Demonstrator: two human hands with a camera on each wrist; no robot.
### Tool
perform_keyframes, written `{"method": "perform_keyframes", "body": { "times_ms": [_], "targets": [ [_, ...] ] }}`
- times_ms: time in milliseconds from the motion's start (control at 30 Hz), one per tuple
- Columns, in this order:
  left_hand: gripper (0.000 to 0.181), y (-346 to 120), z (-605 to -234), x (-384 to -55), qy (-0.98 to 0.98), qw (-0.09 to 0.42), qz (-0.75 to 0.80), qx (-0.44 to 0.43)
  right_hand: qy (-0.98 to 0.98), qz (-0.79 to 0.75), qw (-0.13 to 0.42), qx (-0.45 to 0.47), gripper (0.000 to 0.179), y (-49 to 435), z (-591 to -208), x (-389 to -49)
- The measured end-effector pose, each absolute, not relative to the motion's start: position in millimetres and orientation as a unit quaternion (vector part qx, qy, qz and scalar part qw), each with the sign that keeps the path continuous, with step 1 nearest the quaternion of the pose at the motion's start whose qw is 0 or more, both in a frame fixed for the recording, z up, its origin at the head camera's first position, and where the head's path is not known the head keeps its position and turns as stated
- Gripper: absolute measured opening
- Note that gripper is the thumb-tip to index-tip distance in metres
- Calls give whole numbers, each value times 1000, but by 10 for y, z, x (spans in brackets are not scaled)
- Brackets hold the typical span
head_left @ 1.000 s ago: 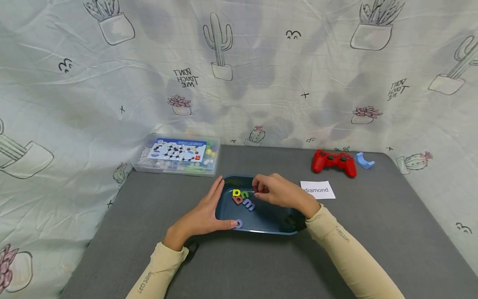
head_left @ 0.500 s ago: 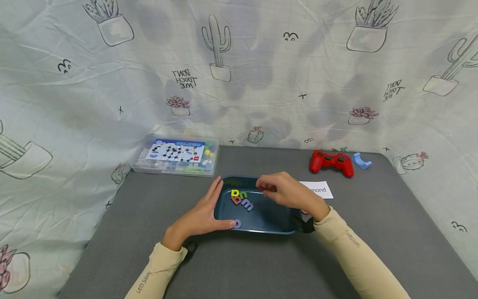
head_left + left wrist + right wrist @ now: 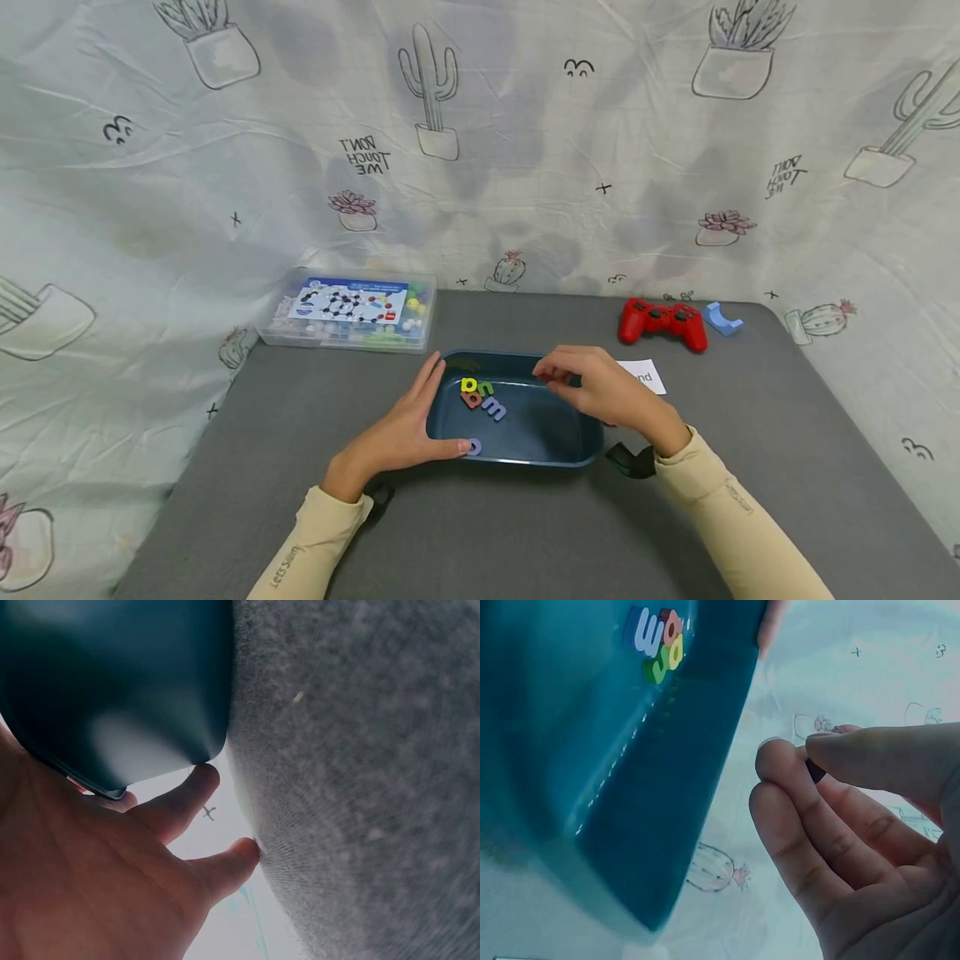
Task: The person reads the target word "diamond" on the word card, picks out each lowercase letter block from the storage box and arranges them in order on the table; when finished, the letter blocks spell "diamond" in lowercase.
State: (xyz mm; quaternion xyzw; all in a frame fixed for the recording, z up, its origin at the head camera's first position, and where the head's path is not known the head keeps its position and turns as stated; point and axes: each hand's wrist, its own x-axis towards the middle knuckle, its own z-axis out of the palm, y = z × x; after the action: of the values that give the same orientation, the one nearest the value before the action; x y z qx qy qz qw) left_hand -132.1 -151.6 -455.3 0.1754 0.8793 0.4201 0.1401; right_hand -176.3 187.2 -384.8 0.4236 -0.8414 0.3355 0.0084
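Note:
A dark blue tray holds yellow, green, orange-red and purple "m" letter pieces in its left half. My left hand holds the tray's left end, the thumb over the front rim beside a purple ring-shaped letter. In the left wrist view, fingertips reach the tray's outer wall. Above the right back part of the tray, my right hand pinches a small dark letter piece between thumb and fingers; its shape is mostly hidden.
Behind the tray on the left lies a clear plastic case of small parts. A red game controller and a light blue curved piece sit at the back right. A printed white card is partly covered by my right hand.
My right hand has moved right, away from the letters towards the tray's right side, its fingers kept together. It covers more of the card. The left hand keeps its place on the tray.

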Motion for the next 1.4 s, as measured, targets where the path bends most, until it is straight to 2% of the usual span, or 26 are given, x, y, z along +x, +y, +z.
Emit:
{"method": "perform_keyframes", "body": {
  "times_ms": [267,967,1200,1400],
  "targets": [
    [130,-1493,-4549,-1322,884,140,414,168,-858,327,10,395,24,2063,-3868,-1663],
    [129,-1494,-4553,-1335,886,139,408,170,-868,352,19,349,31,2309,-3977,-1573],
    [129,-1508,-4574,-1326,885,131,411,177,-865,364,27,345,27,2309,-4019,-1569],
    [127,-1498,-4569,-1314,882,133,414,179,-864,385,8,323,25,2313,-4026,-1543]
  ]
}}
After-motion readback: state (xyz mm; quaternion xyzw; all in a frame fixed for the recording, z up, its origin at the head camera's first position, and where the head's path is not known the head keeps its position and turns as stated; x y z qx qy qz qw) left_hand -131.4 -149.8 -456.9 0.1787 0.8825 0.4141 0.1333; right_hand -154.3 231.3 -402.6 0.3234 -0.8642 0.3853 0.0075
